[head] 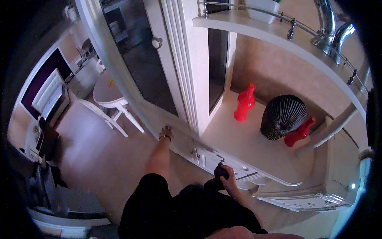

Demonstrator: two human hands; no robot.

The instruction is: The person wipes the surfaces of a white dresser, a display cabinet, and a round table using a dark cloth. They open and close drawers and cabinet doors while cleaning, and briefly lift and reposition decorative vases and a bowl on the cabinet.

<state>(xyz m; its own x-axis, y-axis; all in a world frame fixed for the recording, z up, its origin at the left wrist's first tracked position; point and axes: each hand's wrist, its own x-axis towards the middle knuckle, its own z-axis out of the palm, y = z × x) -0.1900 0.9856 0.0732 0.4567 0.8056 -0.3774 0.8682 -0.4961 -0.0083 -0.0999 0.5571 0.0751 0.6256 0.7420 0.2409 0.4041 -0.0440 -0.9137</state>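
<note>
My left hand (166, 131), with a band at the wrist, reaches to the lower part of a white glazed cabinet door (162, 115); its fingers look spread against the frame. Bunched in my right hand (229, 177) is a dark cloth (220, 171), close to the edge of the white cabinet and its drawer front (223, 162). On the cabinet's open shelf (232, 134) stand two red vases (244, 103), (299, 132) with a black ribbed round ornament (283, 117) between them. A round knob (157, 43) sits higher on the door.
Above runs a curved shelf (238, 24) with a metal rail, a white planter (262, 11) and a shiny silver ornament (334, 28). A white turned post (331, 131) supports it at the right. To the left are a white chair (104, 115), a table (107, 89) and a tufted headboard (49, 89).
</note>
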